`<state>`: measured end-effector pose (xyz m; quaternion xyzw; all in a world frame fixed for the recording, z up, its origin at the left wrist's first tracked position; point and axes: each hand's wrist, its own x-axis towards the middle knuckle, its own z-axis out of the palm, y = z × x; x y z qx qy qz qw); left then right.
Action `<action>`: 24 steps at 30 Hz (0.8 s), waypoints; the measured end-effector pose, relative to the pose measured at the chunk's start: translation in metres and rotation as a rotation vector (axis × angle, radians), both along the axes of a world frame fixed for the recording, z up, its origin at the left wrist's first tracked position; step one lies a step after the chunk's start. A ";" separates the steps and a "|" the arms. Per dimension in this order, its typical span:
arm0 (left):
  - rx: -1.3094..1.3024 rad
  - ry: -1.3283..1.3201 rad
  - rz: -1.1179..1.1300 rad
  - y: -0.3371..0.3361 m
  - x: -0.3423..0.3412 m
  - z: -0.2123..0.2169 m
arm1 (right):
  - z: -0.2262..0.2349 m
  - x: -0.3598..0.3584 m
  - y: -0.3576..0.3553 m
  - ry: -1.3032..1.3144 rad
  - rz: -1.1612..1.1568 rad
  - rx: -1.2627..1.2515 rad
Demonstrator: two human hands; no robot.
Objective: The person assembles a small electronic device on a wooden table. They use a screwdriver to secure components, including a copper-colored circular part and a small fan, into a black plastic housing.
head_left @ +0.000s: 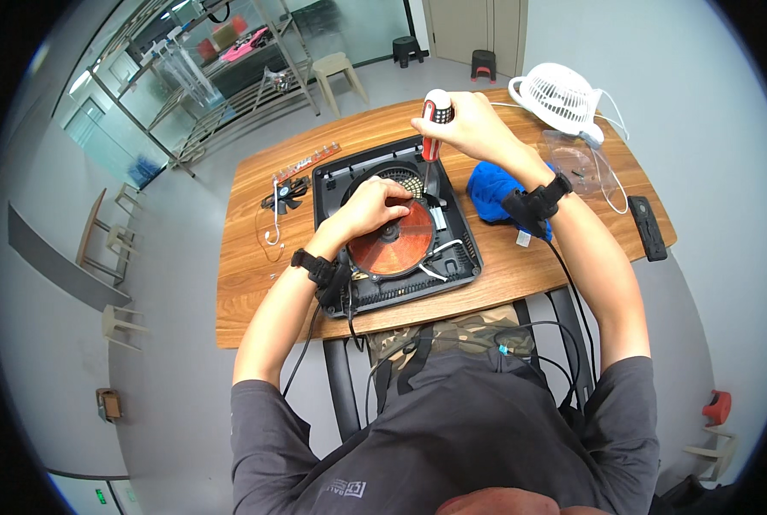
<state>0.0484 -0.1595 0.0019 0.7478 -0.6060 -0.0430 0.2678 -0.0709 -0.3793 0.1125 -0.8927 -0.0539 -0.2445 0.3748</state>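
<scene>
A right hand (469,129) grips a red-and-black screwdriver (433,137) upright, tip down inside an opened induction cooker (392,227) (casing off). The left hand (375,206), fingers curled, presses on the copper coil (394,240). A blue cloth (491,189) lies just beside the right wrist.

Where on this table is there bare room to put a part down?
Bare wood shows at the table's left front corner, beside the opened cooker, and along the front right edge between the cooker and the black remote. The far side is crowded: white fan, blue cloth, clear plastic cover.
</scene>
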 end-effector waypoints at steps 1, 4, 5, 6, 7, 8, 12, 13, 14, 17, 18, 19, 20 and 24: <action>-0.003 0.023 0.007 -0.001 0.000 0.000 | 0.000 -0.001 0.001 -0.007 0.000 -0.011; -0.003 0.069 0.039 -0.001 -0.002 -0.001 | 0.005 -0.004 0.005 -0.001 0.015 -0.011; 0.002 0.069 0.054 -0.001 -0.002 -0.001 | 0.006 -0.005 0.006 0.006 0.022 -0.006; 0.008 0.069 0.064 -0.002 -0.004 0.000 | 0.004 -0.004 0.007 -0.004 0.025 -0.008; 0.044 0.094 0.099 -0.002 -0.006 0.001 | 0.000 -0.002 0.007 -0.013 0.027 -0.011; 0.079 0.118 0.134 -0.001 -0.009 0.004 | -0.002 -0.002 0.007 -0.022 0.029 -0.013; 0.100 0.096 0.154 0.003 -0.010 0.005 | -0.008 0.000 0.014 -0.041 0.064 -0.016; 0.092 0.066 0.133 0.003 -0.010 0.005 | -0.009 0.001 0.015 -0.039 0.062 -0.016; 0.100 0.108 0.153 0.002 -0.011 0.007 | -0.010 0.002 0.015 -0.037 0.060 -0.015; 0.025 0.152 0.150 0.001 -0.007 -0.003 | -0.013 0.006 0.014 -0.039 0.065 -0.020; 0.023 0.162 0.148 0.002 -0.007 -0.004 | -0.016 0.008 0.013 -0.049 0.071 -0.022; 0.020 0.172 0.146 0.002 -0.007 -0.005 | -0.018 0.009 0.012 -0.058 0.077 -0.024; 0.018 0.183 0.145 0.001 -0.007 -0.004 | -0.020 0.010 0.011 -0.058 0.073 -0.038; 0.108 0.188 0.150 0.002 -0.008 0.001 | -0.016 0.008 0.010 -0.057 0.061 -0.038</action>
